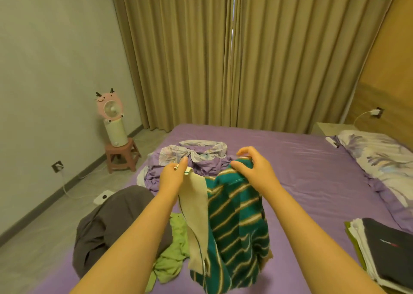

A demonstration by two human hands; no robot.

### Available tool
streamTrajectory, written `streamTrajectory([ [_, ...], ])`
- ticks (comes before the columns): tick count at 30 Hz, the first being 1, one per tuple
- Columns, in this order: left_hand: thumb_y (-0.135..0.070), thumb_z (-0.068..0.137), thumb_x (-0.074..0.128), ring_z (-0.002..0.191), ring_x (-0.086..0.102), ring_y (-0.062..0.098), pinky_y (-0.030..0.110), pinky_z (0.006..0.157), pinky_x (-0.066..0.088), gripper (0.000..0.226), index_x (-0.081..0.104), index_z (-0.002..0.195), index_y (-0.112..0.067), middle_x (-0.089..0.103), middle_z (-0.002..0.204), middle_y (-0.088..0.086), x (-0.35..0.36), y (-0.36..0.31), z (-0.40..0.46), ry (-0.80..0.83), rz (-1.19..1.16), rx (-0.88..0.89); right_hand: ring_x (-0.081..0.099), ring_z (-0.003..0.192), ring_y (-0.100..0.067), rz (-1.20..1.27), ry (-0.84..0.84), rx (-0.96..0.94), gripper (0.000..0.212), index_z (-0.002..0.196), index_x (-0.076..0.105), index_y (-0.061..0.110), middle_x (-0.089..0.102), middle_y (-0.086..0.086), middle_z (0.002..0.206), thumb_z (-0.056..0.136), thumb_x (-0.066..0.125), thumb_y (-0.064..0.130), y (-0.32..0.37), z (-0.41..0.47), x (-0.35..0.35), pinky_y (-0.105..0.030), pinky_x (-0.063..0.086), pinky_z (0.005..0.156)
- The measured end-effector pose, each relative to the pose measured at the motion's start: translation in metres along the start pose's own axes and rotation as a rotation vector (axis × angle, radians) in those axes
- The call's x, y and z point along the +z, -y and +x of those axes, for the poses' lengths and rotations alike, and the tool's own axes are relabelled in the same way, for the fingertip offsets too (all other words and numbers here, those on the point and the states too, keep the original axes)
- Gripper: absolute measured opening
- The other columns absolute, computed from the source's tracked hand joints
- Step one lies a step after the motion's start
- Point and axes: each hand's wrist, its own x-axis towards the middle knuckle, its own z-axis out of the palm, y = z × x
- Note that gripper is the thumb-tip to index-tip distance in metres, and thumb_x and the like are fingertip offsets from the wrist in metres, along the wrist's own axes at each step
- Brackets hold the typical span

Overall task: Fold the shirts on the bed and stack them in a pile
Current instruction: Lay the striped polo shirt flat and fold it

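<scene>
**Striped shirt up by the collar, soft and floppy**

Forearms fill the bottom of the view, ours, both reaching forward over the bed [312,159]. Between them hangs the green striped shirt [237,222], lifted off the mattress, its hem bunching below our wrists. Our left hand [173,175] pinches the cream collar flap [194,204] at its top edge, thumb and fingers closed on it. Our right hand [254,168] grips the shoulder area of the same shirt, lower fingers bunched in the fabric; its upper fingers curl loose above, touching nothing we can see.

Handling, as we judge it: knit looks thick but limp, light enough, no stiffness at all, drapes and twists under its own weight. Not slippery, not fragile. Best hold is both shoulder seams, spread apart so the body hangs flat; the collar pinch alone lets the shirt rotate.

Under our left forearm lies a lime green garment [174,249], crumpled, and left of that a grey garment [107,222], both unfolded. Beyond our hands sits a heap of purple bedding [196,159]. Right of our right arm, well apart, the folded pile [384,253] sits with a black shirt on top. Task reads partway done.
</scene>
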Motion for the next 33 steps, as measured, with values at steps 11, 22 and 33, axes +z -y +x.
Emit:
streamTrajectory([
  [11,-0.038,0.096,0.048,0.051,0.026,0.018,0.034,0.051,0.017,0.052,0.026,0.056,-0.014,0.026,0.054,0.003,-0.014,-0.056,-0.055,0.175,-0.007,0.022,0.055,0.088,-0.012,-0.664,0.698,-0.125,0.028,0.102,0.064,0.036,0.061,0.011,0.097,0.078,0.064,0.052,0.034,-0.072,-0.006,-0.029,0.050,0.076],
  [22,-0.046,0.093,0.050,0.079,0.062,0.032,0.034,0.062,0.050,0.036,0.048,0.087,-0.011,0.060,0.083,0.016,-0.055,-0.020,-0.119,0.370,0.134,-0.228,0.060,0.088,-0.019,-0.126,0.011,0.120,0.012,0.093,0.066,0.023,0.065,0.001,0.093,0.088,0.061,0.033,0.074,-0.115,0.009,-0.033,0.051,0.072],
  [33,-0.008,0.093,0.045,0.057,0.053,0.026,0.036,0.056,0.044,0.026,0.051,0.068,-0.002,0.054,0.057,0.013,-0.012,-0.034,-0.184,0.705,-0.333,-0.576,0.065,0.093,-0.012,0.107,0.147,0.276,0.017,0.102,0.066,0.021,0.070,0.001,0.099,0.089,0.061,0.031,0.060,-0.204,0.004,-0.027,0.055,0.081],
])
